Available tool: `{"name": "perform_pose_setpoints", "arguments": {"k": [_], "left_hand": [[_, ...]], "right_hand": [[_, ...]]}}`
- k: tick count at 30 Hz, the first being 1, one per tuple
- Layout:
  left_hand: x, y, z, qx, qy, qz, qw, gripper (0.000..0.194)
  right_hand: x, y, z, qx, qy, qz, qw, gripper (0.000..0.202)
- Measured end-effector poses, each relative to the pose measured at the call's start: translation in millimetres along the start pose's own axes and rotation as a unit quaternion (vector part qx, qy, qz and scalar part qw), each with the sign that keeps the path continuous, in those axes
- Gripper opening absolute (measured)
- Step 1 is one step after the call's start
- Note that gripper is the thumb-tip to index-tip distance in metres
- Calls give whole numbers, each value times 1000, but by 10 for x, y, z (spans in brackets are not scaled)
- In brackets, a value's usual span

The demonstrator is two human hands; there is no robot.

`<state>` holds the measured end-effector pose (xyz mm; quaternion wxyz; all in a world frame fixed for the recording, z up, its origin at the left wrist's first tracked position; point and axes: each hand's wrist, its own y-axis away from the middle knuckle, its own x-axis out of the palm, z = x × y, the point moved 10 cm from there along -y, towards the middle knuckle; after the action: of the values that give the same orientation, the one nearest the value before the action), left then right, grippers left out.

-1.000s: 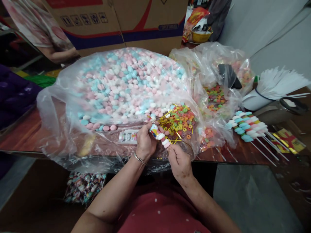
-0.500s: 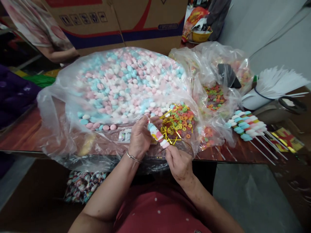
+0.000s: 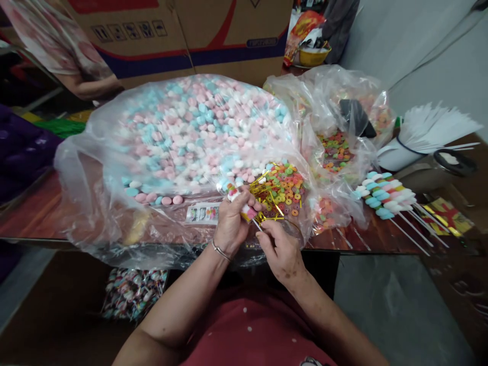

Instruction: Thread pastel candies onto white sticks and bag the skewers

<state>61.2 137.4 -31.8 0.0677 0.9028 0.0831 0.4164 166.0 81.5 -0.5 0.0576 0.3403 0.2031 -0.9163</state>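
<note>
Holding a candy skewer (image 3: 249, 213) between them, two hands work just above the front edge of the tabletop (image 3: 26, 218). The left hand (image 3: 233, 221) has its fingers curled around the candied part, which shows above and below the grip. The right hand (image 3: 281, 249) has its fingers narrowed in a pinch on the bare white stick (image 3: 258, 226). The skewer's long axis slants from the far left toward the near right, so the candies lie up and leftward of the right fingers; the left hand is nearer them, the right nearer the stick's end. Gold ties (image 3: 265, 203) lie just beyond the hands, beside ring candies (image 3: 295, 182). Toward the tabletop's right edge, well apart, rests a pile of candy skewers (image 3: 391, 195).
</note>
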Motion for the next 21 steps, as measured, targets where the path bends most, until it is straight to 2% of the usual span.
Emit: {"name": "perform_pose_setpoints", "arguments": {"k": [2,5,10,15,18,21], "left_hand": [[-17,-46,-66,9,-3,-4,1000,25],[20,-29,-12,10,-2,9,1000,25],[113,127,220,-4,-44,46,998,25],[202,214,185,30,-123,104,986,27],[273,261,157,53,-149,143,977,28],[252,270,196,34,-155,146,977,31]], "right_hand": [[-1,54,28,-16,33,11,999,26],[16,75,51,-36,74,8,997,34],[21,-15,79,-63,82,-43,994,33],[10,-12,155,-107,85,-95,986,31],[-7,-8,167,-110,77,-102,986,31],[-61,-45,217,-122,96,-73,985,31]]}}
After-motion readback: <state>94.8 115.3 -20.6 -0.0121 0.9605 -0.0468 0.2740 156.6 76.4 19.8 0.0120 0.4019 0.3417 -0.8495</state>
